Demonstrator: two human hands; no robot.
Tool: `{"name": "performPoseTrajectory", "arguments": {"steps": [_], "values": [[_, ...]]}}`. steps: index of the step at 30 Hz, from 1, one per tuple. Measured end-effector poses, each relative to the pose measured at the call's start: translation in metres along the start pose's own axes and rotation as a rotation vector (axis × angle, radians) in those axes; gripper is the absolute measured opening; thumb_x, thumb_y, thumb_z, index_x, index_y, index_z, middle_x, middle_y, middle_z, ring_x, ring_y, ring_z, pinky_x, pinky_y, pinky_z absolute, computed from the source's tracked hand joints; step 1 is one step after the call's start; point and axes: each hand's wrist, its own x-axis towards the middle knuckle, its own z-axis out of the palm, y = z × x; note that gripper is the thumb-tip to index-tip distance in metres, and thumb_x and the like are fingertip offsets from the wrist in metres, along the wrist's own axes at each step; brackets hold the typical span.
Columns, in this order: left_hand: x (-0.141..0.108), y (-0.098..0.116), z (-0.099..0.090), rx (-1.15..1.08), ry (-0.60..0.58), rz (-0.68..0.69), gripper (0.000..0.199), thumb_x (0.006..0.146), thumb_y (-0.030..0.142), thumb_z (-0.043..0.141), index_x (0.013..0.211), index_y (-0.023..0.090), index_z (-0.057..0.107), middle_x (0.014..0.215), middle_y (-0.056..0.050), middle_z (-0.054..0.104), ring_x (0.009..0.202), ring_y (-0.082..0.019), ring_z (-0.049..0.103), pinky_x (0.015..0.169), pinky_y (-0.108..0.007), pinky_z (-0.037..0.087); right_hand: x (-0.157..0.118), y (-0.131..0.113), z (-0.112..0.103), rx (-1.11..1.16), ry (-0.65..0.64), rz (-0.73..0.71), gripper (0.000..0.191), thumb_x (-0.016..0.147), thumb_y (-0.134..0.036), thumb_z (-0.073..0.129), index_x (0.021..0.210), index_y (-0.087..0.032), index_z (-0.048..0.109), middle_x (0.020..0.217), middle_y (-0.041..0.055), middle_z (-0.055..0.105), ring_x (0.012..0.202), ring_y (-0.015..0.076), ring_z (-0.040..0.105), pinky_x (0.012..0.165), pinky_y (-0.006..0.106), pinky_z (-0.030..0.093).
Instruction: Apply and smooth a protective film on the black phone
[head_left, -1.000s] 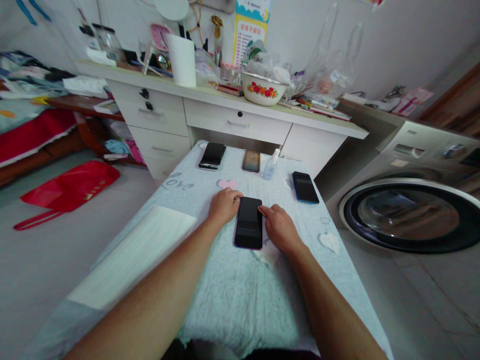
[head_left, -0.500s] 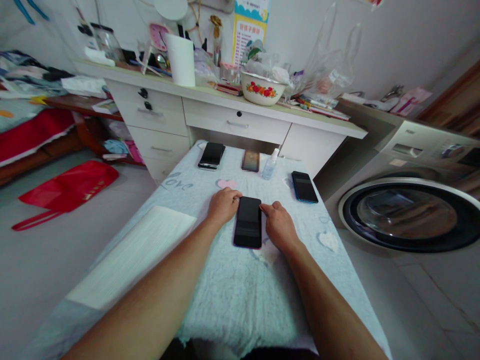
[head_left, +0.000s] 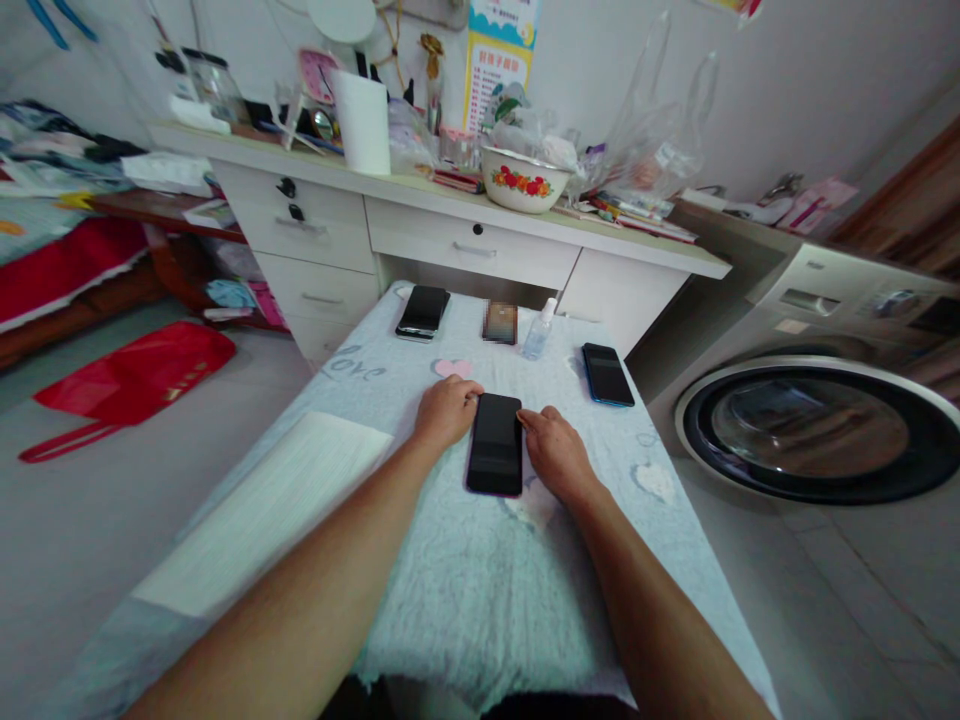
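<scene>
A black-screened smartphone (head_left: pixel 495 448) lies face up on the cloth-covered table (head_left: pixel 465 580). At its upper left edge, my left hand (head_left: pixel 448 408) is closed, fingertips gripping the side. My right hand (head_left: pixel 556 448) holds the upper right edge with fingers pinched together. Farther back, a small clear spray bottle (head_left: pixel 538 332) stands upright beside a rectangular item (head_left: pixel 500 322) whose surface is blurred. Stacked phones (head_left: pixel 423 312) rest at the table's far left corner. Another phone (head_left: pixel 608 375) with a blue edge lies at the right.
A pale flat sheet (head_left: pixel 266 515) lies along the table's left side. Behind stands a white desk (head_left: pixel 480 240) bearing a flowered bowl (head_left: pixel 525 180) and a paper roll (head_left: pixel 361 122). A washing machine (head_left: pixel 817 290) stands at right; a red bag (head_left: pixel 139 380) lies on the floor.
The view has shifted very slightly. Both hands keep their hold on the phone's edges, and the phone stays in the same place on the table.
</scene>
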Motion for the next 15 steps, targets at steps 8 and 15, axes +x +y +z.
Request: {"name": "performPoseTrajectory", "arguments": {"steps": [8,15], "values": [[-0.0003,0.0013,-0.0016,-0.01,0.001,-0.003,0.029,0.081,0.016,0.049,0.1,0.023,0.07,0.096,-0.003,0.066,0.093,-0.017,0.061,0.083,-0.026,0.046,-0.0053,0.0015,-0.0029,0.042,-0.023,-0.128,0.037,0.101,-0.027,0.03,0.123,-0.023,0.059,0.099,0.0075,0.059,0.089,0.0161,0.058,0.078,0.024,0.037],[0.0,0.0003,-0.0005,-0.001,-0.003,-0.002,0.028,0.082,0.017,0.049,0.1,0.023,0.07,0.097,-0.003,0.066,0.092,-0.016,0.061,0.082,-0.026,0.045,-0.0086,0.0036,-0.0087,0.108,-0.073,-0.265,0.035,0.1,-0.022,0.032,0.118,-0.021,0.062,0.094,0.0064,0.059,0.084,0.014,0.057,0.074,0.022,0.036]]}}
